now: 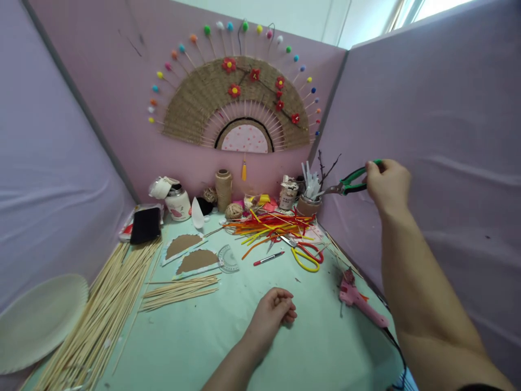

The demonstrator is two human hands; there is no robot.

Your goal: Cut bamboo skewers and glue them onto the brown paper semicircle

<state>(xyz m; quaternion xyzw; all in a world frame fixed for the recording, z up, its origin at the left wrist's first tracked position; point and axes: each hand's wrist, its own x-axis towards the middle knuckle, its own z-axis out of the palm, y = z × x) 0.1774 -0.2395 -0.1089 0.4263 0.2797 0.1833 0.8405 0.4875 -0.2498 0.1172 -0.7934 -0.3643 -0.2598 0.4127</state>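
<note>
gripping, in the head view, green-handled pliers with the right hand, tilted toward a jar of translucent sticks (contact unclear). curling the left hand loosely over smooth pale-green cloth, with scissors and fuzzy red-orange stems between it and the jar, a pink glue gun rightward, slender wooden skewers leftward.

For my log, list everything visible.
Fan: one, brown, wall
Pompoms: many, multicoloured, wall
Plate: one, white, left
Sticks: many, tan, left
Slab: one, black, left
Containers: several, pale, rear
Spool: one, brown, rear
Half-circles: two, brown, left
Protractor: one, clear, centre
Fuzzy stems: many, multicoloured, rear
Scissors: one, red/yellow, centre
Marker: one, red/grey, centre
Glue gun: one, pink, right
Pliers: one, green/black, right
Left hand: one, bare, front
Right hand: one, bare, on pliers
</note>
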